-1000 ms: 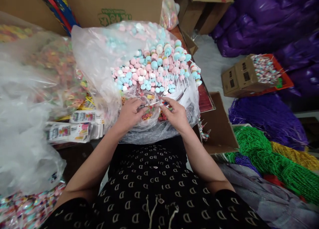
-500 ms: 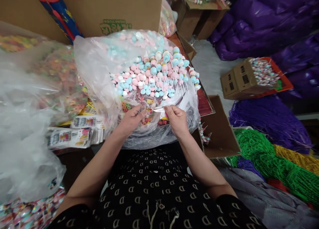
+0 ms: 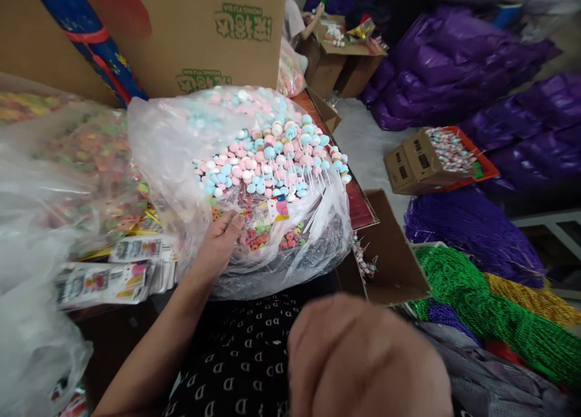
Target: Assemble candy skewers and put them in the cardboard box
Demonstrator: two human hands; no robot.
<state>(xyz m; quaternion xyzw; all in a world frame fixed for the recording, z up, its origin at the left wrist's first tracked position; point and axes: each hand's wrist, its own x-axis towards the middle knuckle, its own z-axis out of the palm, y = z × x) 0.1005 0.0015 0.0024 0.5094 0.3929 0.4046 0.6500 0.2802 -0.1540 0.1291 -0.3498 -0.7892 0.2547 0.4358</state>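
Observation:
My left hand (image 3: 220, 238) is closed in a pinch on the left end of a small clear plastic packet (image 3: 278, 209) with a colourful printed end. Underneath lies a large clear plastic bag (image 3: 290, 275) with small coloured candy rings (image 3: 256, 238) inside. Just beyond the packet, loose pink, white and blue candies (image 3: 245, 163) are heaped, and candy sticks (image 3: 313, 141) lie on the heap's right side. Close to the camera, my right hand (image 3: 367, 356) looms large and blurred at the bottom, away from the packet; its fingers cannot be made out clearly.
Stacked printed packets (image 3: 109, 281) lie left, beside bags of coloured candy (image 3: 91, 163). A big carton (image 3: 190, 29) stands behind. An open cardboard box (image 3: 394, 247) is at the table's right edge (image 3: 363, 208). Green tinsel bundles (image 3: 467, 290) lie right. Another person (image 3: 295, 20) sits farther back.
My right hand has let go of the packet's right end and come up close to the camera. My left hand still holds the packet. The view has shifted slightly.

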